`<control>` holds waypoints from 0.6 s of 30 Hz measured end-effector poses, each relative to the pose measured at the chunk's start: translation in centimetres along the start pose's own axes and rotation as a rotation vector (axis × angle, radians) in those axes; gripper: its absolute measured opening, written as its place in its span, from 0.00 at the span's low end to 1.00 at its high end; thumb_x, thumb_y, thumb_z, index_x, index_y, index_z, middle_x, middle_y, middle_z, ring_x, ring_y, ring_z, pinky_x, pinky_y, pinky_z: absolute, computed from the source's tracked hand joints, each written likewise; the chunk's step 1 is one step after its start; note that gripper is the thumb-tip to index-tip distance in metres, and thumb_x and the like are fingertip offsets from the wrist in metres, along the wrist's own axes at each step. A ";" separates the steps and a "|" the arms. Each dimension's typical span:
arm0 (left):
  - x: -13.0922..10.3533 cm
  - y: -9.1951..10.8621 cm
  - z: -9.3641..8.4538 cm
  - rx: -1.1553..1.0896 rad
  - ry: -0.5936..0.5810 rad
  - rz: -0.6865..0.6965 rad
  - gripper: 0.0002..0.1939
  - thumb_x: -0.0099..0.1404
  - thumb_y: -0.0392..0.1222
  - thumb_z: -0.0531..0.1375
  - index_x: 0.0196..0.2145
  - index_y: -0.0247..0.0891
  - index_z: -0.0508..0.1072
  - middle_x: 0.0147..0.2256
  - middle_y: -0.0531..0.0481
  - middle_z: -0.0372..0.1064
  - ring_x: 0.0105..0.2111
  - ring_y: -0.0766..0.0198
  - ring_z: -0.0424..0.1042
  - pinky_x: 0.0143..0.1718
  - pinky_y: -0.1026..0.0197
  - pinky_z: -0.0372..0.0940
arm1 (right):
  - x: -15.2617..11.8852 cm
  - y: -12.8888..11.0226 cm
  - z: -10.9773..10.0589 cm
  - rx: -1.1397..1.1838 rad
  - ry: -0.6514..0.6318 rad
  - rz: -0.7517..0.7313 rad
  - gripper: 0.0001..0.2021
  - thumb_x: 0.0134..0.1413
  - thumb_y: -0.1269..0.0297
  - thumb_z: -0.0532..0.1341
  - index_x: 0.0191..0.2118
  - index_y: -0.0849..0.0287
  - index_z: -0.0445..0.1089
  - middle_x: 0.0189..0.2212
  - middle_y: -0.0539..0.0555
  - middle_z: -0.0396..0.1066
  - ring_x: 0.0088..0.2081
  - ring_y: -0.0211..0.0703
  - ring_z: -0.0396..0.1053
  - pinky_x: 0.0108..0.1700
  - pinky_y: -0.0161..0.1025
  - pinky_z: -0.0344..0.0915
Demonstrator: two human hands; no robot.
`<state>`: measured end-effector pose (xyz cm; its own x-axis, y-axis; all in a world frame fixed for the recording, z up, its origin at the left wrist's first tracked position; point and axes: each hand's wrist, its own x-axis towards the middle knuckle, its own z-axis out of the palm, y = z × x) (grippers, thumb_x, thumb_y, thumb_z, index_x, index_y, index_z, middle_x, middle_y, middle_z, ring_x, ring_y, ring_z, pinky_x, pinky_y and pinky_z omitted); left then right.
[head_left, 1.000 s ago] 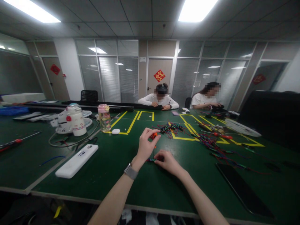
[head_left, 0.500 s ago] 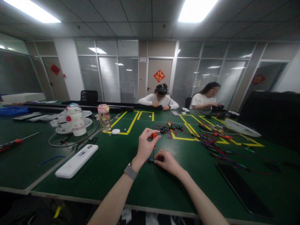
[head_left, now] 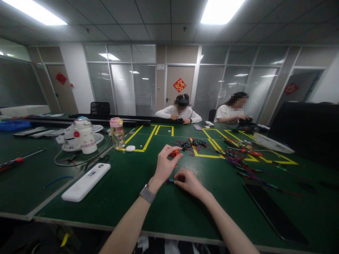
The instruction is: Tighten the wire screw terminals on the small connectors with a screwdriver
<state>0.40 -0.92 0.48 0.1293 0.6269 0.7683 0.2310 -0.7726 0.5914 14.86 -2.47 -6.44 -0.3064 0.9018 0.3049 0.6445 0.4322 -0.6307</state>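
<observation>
My left hand (head_left: pixel 166 163), wearing a grey-banded watch (head_left: pixel 147 193), pinches the orange handle of a small screwdriver (head_left: pixel 175 153). The thin dark shaft points down, close to upright, toward a small green connector piece (head_left: pixel 171 180) on the table. Beside the lower end of the shaft, my right hand (head_left: pixel 189 181) is closed with its fingertips on that green piece, partly hiding it. Whether the tip sits in the piece is too small to tell.
A pile of wired green connectors (head_left: pixel 192 144) lies beyond my hands, with more wires (head_left: pixel 243 164) to the right. A white phone-like slab (head_left: pixel 87 181) lies left, a dark phone (head_left: pixel 272 211) right. Bottles (head_left: pixel 118 134) stand at the left. Two people (head_left: pixel 180 111) sit across the table.
The orange screwdriver handle looks slightly turned or tilted between my left fingers. Both hands stay in nearly the same place.
</observation>
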 end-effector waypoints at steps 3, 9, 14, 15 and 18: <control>0.0 0.1 -0.2 0.054 0.015 0.008 0.10 0.64 0.43 0.58 0.41 0.42 0.76 0.34 0.51 0.65 0.33 0.66 0.67 0.38 0.63 0.64 | 0.0 0.0 0.0 -0.008 0.000 -0.006 0.06 0.45 0.75 0.64 0.32 0.61 0.75 0.29 0.52 0.70 0.31 0.39 0.67 0.33 0.33 0.62; 0.2 0.1 -0.1 -0.201 -0.093 -0.088 0.17 0.70 0.40 0.49 0.53 0.41 0.69 0.49 0.44 0.68 0.45 0.61 0.71 0.47 0.59 0.66 | 0.0 0.1 0.0 -0.003 0.004 -0.014 0.06 0.46 0.74 0.63 0.32 0.61 0.75 0.29 0.52 0.70 0.31 0.39 0.67 0.33 0.33 0.62; 0.3 -0.1 -0.1 -0.307 -0.077 -0.145 0.14 0.65 0.40 0.56 0.47 0.38 0.73 0.45 0.44 0.72 0.42 0.61 0.73 0.42 0.60 0.69 | -0.1 0.1 0.1 -0.001 0.004 -0.014 0.06 0.46 0.74 0.63 0.32 0.61 0.75 0.29 0.52 0.70 0.31 0.39 0.67 0.33 0.33 0.62; 0.3 -0.2 -0.1 -0.270 -0.061 -0.129 0.13 0.64 0.40 0.58 0.45 0.38 0.74 0.42 0.45 0.72 0.40 0.62 0.73 0.41 0.61 0.68 | -0.1 0.1 0.1 -0.005 0.004 -0.016 0.06 0.46 0.74 0.64 0.32 0.61 0.76 0.29 0.52 0.70 0.31 0.39 0.67 0.33 0.33 0.61; 0.3 -0.2 -0.2 -0.135 0.001 -0.074 0.09 0.61 0.41 0.62 0.40 0.40 0.77 0.36 0.49 0.70 0.37 0.64 0.71 0.37 0.63 0.67 | -0.1 0.0 0.0 -0.022 -0.005 -0.018 0.06 0.46 0.75 0.63 0.32 0.61 0.76 0.29 0.52 0.70 0.31 0.39 0.67 0.33 0.33 0.61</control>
<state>0.16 -0.60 0.66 0.1159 0.6825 0.7216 0.1084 -0.7308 0.6739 14.91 -2.55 -6.47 -0.3210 0.8940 0.3126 0.6544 0.4480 -0.6092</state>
